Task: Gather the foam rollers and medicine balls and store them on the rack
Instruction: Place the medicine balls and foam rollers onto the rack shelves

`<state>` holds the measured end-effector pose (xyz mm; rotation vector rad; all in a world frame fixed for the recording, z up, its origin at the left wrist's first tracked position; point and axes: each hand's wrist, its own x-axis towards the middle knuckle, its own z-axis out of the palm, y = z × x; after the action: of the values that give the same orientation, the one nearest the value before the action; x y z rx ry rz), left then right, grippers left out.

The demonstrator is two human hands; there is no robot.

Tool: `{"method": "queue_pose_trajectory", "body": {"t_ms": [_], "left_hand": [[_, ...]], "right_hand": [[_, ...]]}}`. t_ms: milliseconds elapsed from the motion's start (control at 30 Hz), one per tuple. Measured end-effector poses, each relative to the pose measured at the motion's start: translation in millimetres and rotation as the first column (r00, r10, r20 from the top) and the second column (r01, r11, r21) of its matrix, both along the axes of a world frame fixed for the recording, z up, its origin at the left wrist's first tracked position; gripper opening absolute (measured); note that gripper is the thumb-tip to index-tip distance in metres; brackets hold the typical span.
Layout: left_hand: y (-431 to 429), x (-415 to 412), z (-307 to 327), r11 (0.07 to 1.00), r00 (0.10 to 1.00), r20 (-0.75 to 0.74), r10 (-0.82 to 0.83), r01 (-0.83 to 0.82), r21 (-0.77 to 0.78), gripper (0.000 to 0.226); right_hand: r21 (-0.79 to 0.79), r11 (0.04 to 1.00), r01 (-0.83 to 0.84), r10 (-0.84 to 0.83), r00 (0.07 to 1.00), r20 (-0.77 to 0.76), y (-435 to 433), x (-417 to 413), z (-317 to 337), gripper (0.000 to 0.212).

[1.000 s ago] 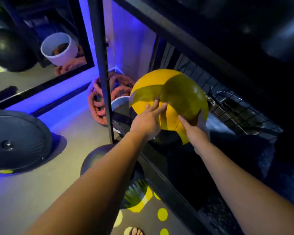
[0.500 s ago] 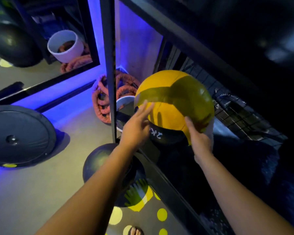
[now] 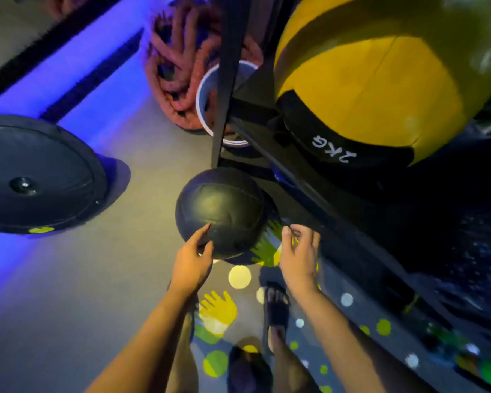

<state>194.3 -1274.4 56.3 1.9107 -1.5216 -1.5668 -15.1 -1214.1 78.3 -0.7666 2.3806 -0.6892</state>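
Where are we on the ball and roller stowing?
Done: the yellow medicine ball sits on the rack, no hand on it. In hand: the left hand touches the black medicine ball on the floor; the right hand is open beside it, not yet gripping. Left: lifting that ball onto the rack. No foam rollers can be made out in this view.

Medicine ball point(image 3: 380, 80) on rack point(image 3: 309, 177), second ball point(image 3: 221, 211) on floor point(image 3: 119, 279) beside rack, disc point(image 3: 37, 174) left

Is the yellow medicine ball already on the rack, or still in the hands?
On the rack. The yellow medicine ball sits inside the rack frame, with neither hand on it; both reach toward the black ball on the floor.
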Motion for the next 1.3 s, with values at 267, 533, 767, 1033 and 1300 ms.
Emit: {"method": "queue_pose_trajectory", "body": {"t_ms": [267, 533, 767, 1033, 1300], "left_hand": [[-89, 61, -83, 0.958, 0.989, 0.051, 0.135, -0.144, 0.25, 0.062], [-107, 38, -223, 0.949, 0.983, -0.034, 0.182, -0.167, 0.267, 0.087], [-89, 11, -145, 0.886, 0.852, 0.25, -0.46, 0.422, 0.192, 0.05], [-27, -134, 63, 0.881, 0.871, -0.141, -0.47, 0.456, -0.122, 0.02], [56, -247, 145, 0.872, 0.793, -0.364, -0.488, 0.46, -0.167, 0.021]], "right_hand": [[0.287, 0.929, 0.233, -0.316, 0.905, 0.287, -97, 59, -106, 0.07], [0.269, 0.945, 0.187, -0.265, 0.918, 0.295, -82, 25, -227, 0.096], [0.459, 0.887, 0.04, -0.16, 0.961, 0.226, -35, 7, -160, 0.08], [-0.017, 0.912, 0.409, -0.409, 0.909, -0.078, 24, -51, 40, 0.017], [0.0, 0.802, 0.597, -0.497, 0.668, -0.554, 116, -186, 140, 0.09]]}}
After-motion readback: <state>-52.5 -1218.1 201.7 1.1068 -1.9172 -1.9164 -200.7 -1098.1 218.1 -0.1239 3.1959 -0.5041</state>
